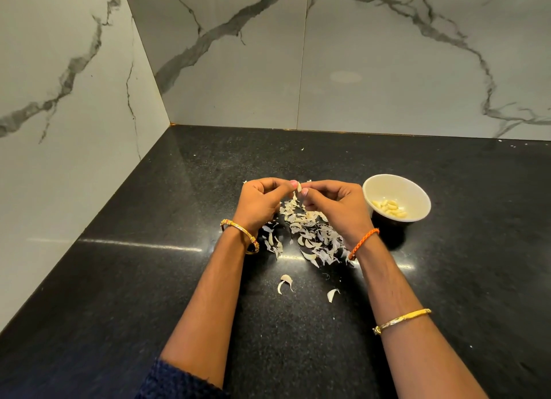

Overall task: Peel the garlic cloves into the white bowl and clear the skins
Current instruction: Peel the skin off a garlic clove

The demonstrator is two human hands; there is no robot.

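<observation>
Marble-look wall panels [387, 55] with grey veining stood behind and to the left, meeting in a corner. Below them ran a black speckled countertop [149, 279], glossy, with a streak of light across its left part.

Both forearms reached in from the bottom edge. A dark blue knitted sleeve [179, 380] showed at the left elbow. The left wrist carried a gold bangle [240, 236]; the right carried an orange braided band [363, 243] at the wrist and a second gold bangle [401, 319] farther up the forearm.

The white bowl [396, 187] sat on the counter just beside the right hand, to its right. Peeled cloves [389, 209] lay in a small heap at the bottom.

The left hand [259, 201] and right hand [337, 203] were raised above the counter, knuckles outward, fingers curled, fingertips meeting between them. Both pinched one garlic clove [299, 187] there, thumb and forefinger of each on it. A strip of skin appeared to hang from the clove, though at this size it was hard to separate from the litter beneath.

The pile of skins [310, 237] lay on the counter under and between the wrists, pale and papery. Two loose skins [285, 282] lay nearer the person, apart from the pile, and another curl [332, 294] to their right.
</observation>
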